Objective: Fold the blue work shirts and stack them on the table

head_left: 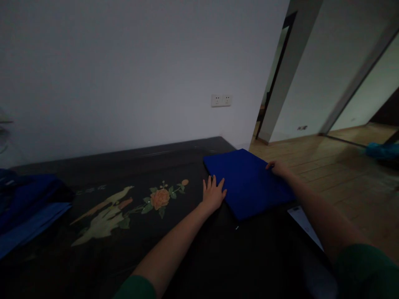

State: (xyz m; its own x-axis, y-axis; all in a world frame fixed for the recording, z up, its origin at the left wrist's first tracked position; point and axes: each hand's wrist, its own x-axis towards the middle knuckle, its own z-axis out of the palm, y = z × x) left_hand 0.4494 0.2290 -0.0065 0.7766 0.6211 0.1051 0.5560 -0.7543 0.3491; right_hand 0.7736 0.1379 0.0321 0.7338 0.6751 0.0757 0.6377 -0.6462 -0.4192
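A flat, folded blue cloth point(246, 182) lies at the right end of the dark table point(193, 257). My left hand point(213, 193) rests at its left edge, fingers spread, the fingertips touching the cloth. At the cloth's right edge is my right hand point(276, 167), its fingers bent together on the border. Whether fabric is pinched between them is hard to see in the dim light.
Blue fabric point(34, 203) is heaped at the table's left. Flower and bird artwork point(160, 199) decorates the tabletop. A pale flat object point(305, 226) lies beneath my right forearm. Behind stands a wall with sockets point(221, 100); wooden floor point(324, 166) extends right.
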